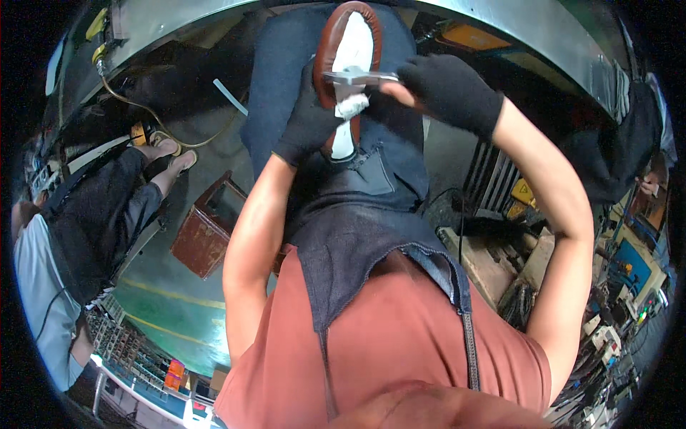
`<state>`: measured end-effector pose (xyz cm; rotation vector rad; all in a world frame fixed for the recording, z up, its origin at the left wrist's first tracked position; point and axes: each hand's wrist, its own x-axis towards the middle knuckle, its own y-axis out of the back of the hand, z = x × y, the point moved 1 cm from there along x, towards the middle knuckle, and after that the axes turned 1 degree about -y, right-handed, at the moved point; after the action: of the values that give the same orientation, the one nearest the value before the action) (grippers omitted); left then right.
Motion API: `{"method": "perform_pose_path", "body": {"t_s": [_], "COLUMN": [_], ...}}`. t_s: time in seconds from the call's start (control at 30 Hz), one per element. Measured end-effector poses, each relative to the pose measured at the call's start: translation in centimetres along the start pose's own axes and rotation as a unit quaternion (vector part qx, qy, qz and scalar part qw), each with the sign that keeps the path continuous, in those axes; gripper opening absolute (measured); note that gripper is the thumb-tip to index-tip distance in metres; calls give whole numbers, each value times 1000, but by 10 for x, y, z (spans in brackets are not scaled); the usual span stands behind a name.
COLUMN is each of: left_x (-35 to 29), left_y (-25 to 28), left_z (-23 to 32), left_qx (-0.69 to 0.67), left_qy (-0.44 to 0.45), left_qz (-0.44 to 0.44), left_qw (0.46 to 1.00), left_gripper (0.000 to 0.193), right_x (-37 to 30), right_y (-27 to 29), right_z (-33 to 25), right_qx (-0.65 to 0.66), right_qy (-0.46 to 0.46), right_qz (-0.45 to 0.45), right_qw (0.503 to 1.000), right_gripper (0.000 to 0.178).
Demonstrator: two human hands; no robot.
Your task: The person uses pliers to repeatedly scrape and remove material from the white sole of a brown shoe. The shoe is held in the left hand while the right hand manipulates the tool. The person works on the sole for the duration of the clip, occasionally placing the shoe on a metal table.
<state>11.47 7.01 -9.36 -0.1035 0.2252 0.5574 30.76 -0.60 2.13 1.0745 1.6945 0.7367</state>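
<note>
A brown leather shoe [329,51] lies sole-up on my lap, its toe pointing away from me. Its white bottom [359,46] faces upward, framed by a gathered leather edge. My left hand [306,121], in a black glove with bare fingertips, is closed around the shoe's left side; some fingers are hidden. In my black-gloved right hand [454,91] is a shiny metal tool like pincers [380,76], reaching leftward across the middle of the sole. A crumpled white piece [352,107] sits just below the tool's head. Whether the tool grips it, I cannot tell.
A metal bench edge [493,28] curves across the far side. To the left are a brown stool-like box [204,232], a hose [136,107] and a seated person [93,222]. Cables and machine parts [522,286] crowd the right. A dark apron [371,236] covers my lap.
</note>
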Motion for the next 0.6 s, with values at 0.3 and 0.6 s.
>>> {"method": "perform_pose_path", "body": {"t_s": [0.3, 0.6], "left_x": [-10, 50], "left_y": [9, 14], "left_z": [5, 47], "left_qx": [100, -165], "left_qy": [-88, -44], "left_qz": [53, 130], "left_qw": [990, 977], "left_gripper": [78, 56], "right_x": [-18, -62], "right_y": [-56, -183], "right_z": [10, -68], "right_qx": [218, 648], "right_qy": [-70, -415], "right_qz": [24, 237], "right_qw": [973, 593], "right_gripper": [50, 57]}}
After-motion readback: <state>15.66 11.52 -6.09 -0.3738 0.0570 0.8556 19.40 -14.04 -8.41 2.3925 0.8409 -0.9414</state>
